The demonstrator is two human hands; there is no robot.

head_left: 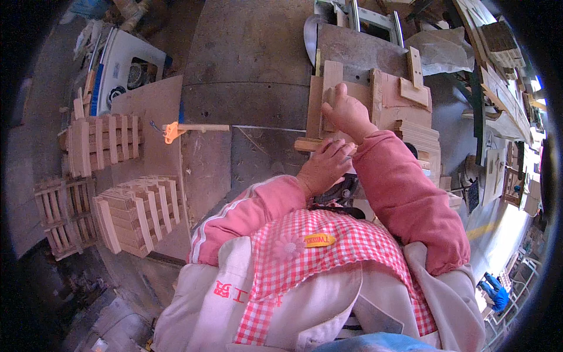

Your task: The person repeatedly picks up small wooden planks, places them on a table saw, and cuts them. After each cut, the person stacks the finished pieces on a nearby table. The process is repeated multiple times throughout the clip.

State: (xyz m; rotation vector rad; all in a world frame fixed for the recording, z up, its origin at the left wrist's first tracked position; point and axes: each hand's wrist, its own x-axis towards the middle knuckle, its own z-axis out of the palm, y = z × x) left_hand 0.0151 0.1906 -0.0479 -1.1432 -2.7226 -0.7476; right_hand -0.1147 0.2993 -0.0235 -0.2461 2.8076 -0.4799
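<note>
My left hand (324, 169) is closed around a short wooden strip (307, 144) in front of me, its fingers bent over the strip's right end. Just beyond it, my right hand (349, 116) rests on a flat wooden board (332, 75) that points away from me. Its thumb and one finger are apart; the remaining fingers are hard to make out. A second narrow board (314, 105) lies along the left side of that one. Beside my right forearm are stacked wooden pieces (417, 136).
Slatted stacks of wood (141, 214) stand at the left. An orange tool (172, 132) and a wooden stick (204, 127) lie on the tabletop. A cardboard piece (393, 91) with small drilled blocks (414, 67) is at the right. Far off at the lower right is a person in blue (497, 293).
</note>
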